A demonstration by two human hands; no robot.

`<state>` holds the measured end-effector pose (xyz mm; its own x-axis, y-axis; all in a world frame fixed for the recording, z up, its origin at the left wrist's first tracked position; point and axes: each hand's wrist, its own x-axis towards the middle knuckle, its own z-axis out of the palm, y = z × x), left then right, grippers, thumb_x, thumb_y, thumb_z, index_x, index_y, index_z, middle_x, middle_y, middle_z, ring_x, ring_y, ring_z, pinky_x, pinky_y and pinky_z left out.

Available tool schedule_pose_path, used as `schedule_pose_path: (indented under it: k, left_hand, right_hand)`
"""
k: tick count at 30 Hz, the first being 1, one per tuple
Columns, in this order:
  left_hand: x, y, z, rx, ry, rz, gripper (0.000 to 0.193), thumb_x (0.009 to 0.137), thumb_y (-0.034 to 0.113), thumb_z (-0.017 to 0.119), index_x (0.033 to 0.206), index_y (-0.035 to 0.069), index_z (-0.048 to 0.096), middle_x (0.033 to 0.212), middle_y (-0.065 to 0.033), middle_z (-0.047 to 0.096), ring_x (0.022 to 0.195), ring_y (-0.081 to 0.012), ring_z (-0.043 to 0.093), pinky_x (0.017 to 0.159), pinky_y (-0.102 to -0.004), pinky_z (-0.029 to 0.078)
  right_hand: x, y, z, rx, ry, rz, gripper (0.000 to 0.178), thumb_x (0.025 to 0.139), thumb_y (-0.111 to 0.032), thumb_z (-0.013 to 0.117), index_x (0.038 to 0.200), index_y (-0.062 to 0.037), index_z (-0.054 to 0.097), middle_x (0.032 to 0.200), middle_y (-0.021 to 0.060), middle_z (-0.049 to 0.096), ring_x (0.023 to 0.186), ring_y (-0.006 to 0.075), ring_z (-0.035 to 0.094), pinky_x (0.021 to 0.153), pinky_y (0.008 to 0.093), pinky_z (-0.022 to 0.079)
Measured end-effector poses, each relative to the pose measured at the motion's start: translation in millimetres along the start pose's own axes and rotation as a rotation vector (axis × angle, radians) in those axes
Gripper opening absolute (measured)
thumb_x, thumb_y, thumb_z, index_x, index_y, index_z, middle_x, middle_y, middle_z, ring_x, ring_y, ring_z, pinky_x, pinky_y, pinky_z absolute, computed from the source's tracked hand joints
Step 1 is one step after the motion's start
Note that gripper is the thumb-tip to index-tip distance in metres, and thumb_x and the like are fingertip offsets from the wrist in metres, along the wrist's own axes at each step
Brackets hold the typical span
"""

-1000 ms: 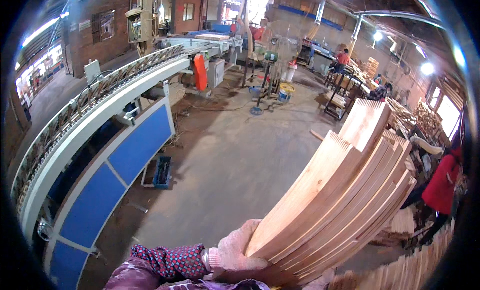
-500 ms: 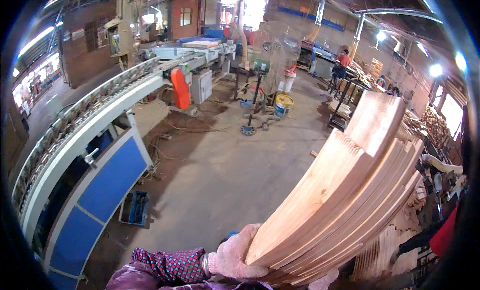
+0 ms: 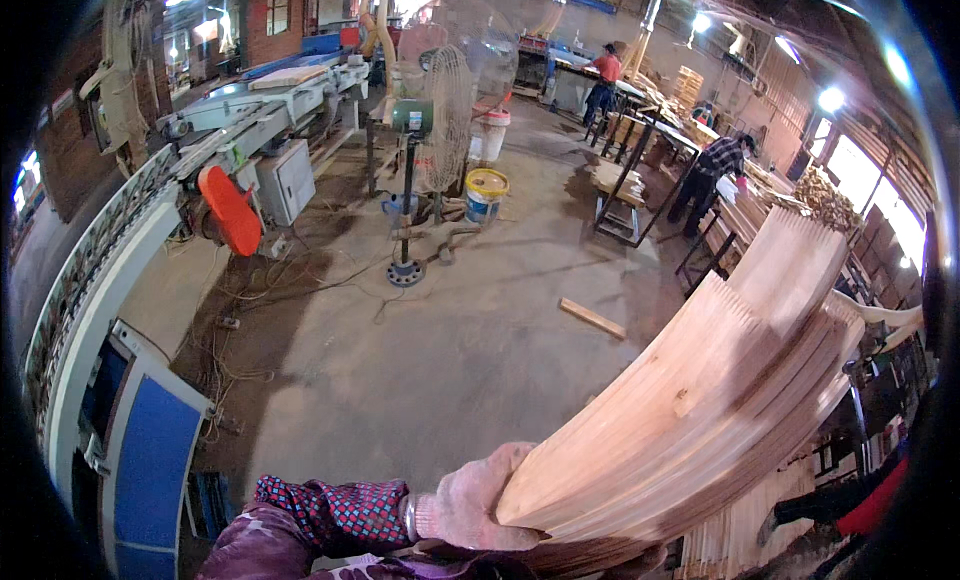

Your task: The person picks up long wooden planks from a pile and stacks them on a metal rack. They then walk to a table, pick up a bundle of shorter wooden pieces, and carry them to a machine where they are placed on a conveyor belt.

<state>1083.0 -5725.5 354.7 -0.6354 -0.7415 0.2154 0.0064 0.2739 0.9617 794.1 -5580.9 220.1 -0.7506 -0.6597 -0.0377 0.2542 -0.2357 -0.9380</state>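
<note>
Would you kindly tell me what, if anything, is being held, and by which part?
A stack of long pale-brown wooden boards, held at its near end by the pink-gloved left hand.

In view, the held boards (image 3: 650, 395) leaned farther right, the fan (image 3: 447, 120) slid left, and a loose strip (image 3: 592, 319) and a plaid-shirted worker (image 3: 718, 160) showed more fully.

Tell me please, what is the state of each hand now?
Left hand: closed on the near end of the wooden boards.
Right hand: mostly hidden by the boards; its grip cannot be told.
</note>
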Motion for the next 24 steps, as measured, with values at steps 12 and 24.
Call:
schedule_pose_path:
  k: [12, 24]
  left_hand:
    - [226, -51, -95, 0.085, 0.095, -0.056, 0.082, 0.06, 0.024, 0.078, 0.125, 0.0, 0.034, 0.108, -0.0149, 0.056, 0.1, -0.0248, 0.057, 0.084, -0.0318, 0.044]
    - [489, -139, -191, -0.126, -0.094, 0.086, 0.083, 0.064, 0.034, 0.076, 0.127, 0.002, 0.032, 0.113, -0.0151, 0.053, 0.107, -0.0242, 0.052, 0.089, -0.0333, 0.041]
  right_hand:
    - [257, 53, 161, 0.058, -0.139, 0.063, 0.043, 0.086, -0.034, 0.045, 0.108, 0.0022, 0.052, 0.101, 0.0123, 0.057, 0.083, 0.0219, 0.055, 0.07, 0.0357, 0.048]
    - [498, 83, 291, 0.004, -0.134, -0.018, 0.045, 0.086, -0.036, 0.046, 0.109, 0.0026, 0.052, 0.102, 0.0126, 0.057, 0.084, 0.0223, 0.055, 0.071, 0.0359, 0.048]
